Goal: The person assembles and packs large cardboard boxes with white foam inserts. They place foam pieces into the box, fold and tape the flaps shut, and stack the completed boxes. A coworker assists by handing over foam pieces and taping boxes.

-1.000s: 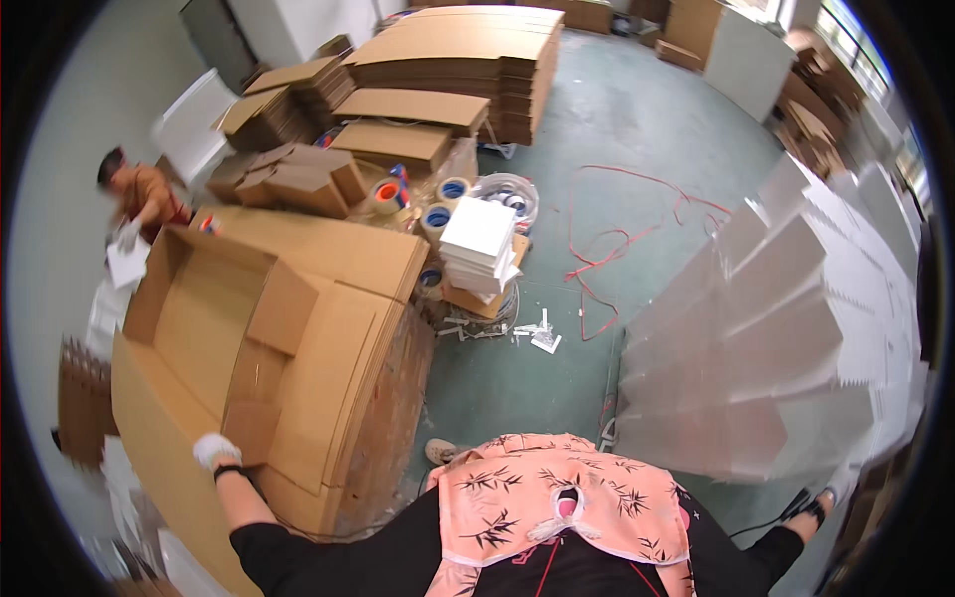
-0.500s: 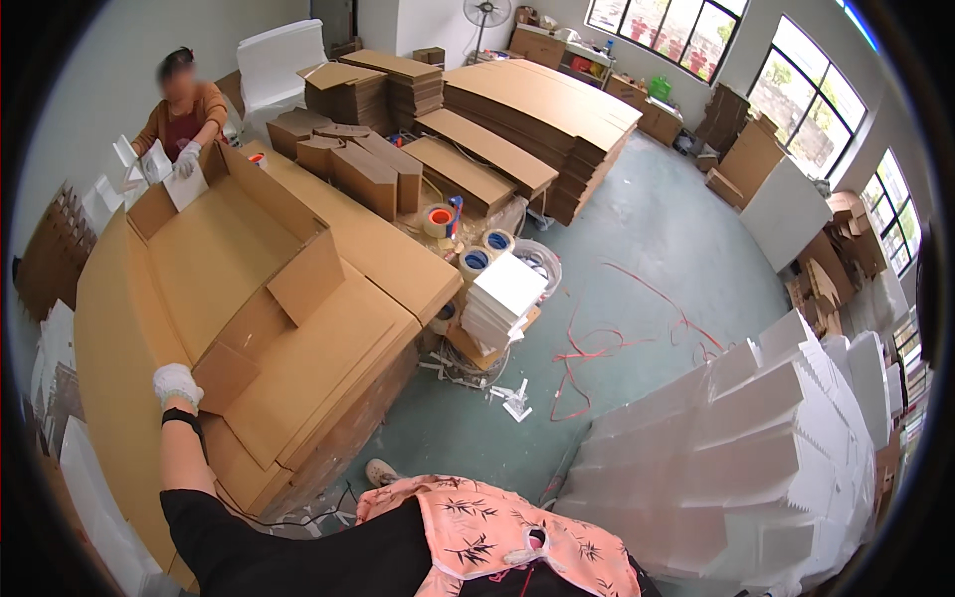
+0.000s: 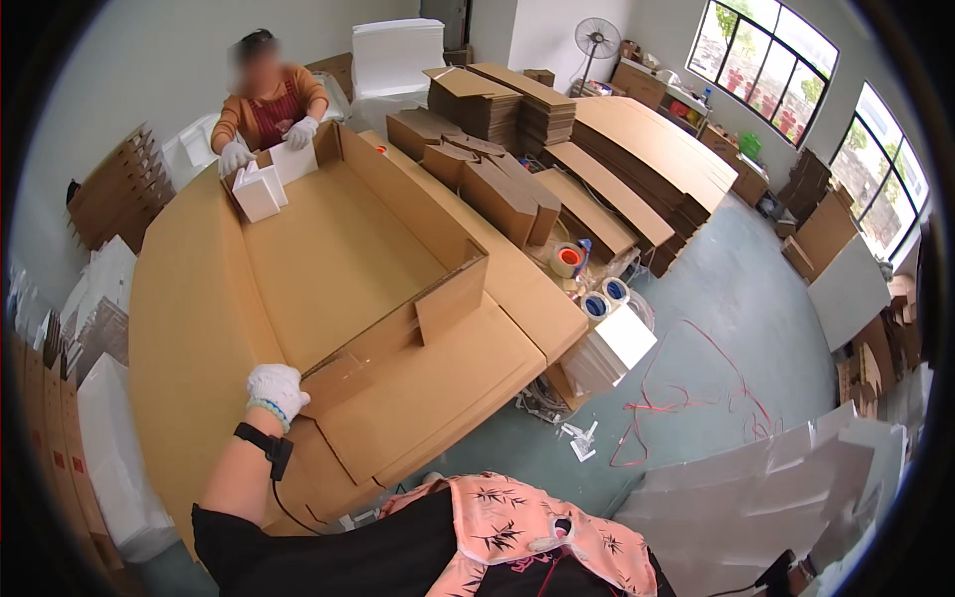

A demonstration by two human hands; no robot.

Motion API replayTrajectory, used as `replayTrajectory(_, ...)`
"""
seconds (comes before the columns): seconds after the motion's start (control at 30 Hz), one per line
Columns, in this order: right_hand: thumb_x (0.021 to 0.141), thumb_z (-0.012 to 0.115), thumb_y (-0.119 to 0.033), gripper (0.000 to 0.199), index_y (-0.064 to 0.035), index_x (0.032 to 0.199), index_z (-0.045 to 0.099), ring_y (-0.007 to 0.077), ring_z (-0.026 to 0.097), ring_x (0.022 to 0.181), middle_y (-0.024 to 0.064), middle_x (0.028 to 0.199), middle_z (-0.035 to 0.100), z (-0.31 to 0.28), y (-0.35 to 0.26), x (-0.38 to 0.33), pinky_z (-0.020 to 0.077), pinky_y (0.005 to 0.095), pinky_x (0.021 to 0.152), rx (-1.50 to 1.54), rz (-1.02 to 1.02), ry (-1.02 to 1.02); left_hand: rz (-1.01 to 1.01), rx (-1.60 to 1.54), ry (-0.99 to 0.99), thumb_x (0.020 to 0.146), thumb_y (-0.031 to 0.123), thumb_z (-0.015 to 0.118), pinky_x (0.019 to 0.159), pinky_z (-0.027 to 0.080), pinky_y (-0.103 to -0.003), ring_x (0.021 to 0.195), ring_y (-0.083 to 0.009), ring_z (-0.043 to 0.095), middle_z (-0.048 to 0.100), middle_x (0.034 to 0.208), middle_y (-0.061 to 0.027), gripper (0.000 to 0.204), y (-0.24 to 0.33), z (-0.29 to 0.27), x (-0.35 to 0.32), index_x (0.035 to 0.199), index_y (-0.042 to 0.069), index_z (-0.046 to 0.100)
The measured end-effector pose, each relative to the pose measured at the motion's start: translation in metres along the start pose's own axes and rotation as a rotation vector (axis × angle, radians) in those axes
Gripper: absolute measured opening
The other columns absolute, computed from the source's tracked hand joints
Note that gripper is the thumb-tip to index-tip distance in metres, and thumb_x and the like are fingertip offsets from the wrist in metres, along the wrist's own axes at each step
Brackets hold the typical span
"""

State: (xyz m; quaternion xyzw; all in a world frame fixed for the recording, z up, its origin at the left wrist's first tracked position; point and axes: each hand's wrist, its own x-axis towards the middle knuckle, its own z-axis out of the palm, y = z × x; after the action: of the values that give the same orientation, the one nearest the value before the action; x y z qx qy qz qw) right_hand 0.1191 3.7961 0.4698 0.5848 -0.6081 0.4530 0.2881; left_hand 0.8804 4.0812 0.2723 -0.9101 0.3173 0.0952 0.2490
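My left hand (image 3: 276,388), in a white knit glove, is closed at the near left corner of a large open cardboard box (image 3: 388,350). Its fingers appear curled over the box's edge. The box lies on a stack of flat cardboard (image 3: 179,328), its low walls standing up. At the far end, a co-worker's gloved hands (image 3: 237,157) hold white foam pieces (image 3: 261,191) against the inside of the wall. My right hand (image 3: 804,571) is partly seen at the lower right, beside wrapped white foam sheets (image 3: 736,488); its fingers are hidden.
Tape rolls (image 3: 595,304) and a white foam block stack (image 3: 619,343) stand right of the box. Folded cardboard pieces (image 3: 497,199) lie behind them. Red strapping (image 3: 657,406) and white scraps (image 3: 580,440) lie on the floor. A fan (image 3: 597,38) stands at the back.
The view has swung left, and the box sits further right in it. The co-worker has brought more white foam to the box's far end. My right wrist has come into view.
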Motion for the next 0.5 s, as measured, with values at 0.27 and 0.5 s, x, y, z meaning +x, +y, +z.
replayTrajectory(0.27, 0.081, 0.061, -0.004, 0.046, 0.0009, 0.126, 0.050, 0.0220, 0.053, 0.110, 0.0122, 0.117, 0.056, 0.172, -0.312, -0.030, 0.0392, 0.0322, 0.098, 0.721, -0.112, -0.525, 0.115, -0.225, 0.158, 0.081, 0.044, 0.064, 0.071, 0.055, -0.043, 0.084, -0.0285, 0.069, 0.071, 0.086, -0.0125, 0.040, -0.011, -0.009, -0.032, 0.096, 0.007, 0.067)
replayTrajectory(0.5, 0.076, 0.060, 0.002, 0.033, -0.0046, 0.108, 0.058, 0.0368, 0.061, 0.098, 0.0177, 0.107, 0.060, 0.203, -0.608, -0.092, 0.0505, 0.0399, 0.083, 1.277, -0.806, -0.809, 0.051, -0.300, 0.212, 0.081, 0.044, 0.063, 0.071, 0.052, -0.043, 0.079, -0.0305, 0.068, 0.068, 0.083, -0.0141, 0.041, -0.012, 0.003, -0.039, 0.098, 0.007, 0.062)
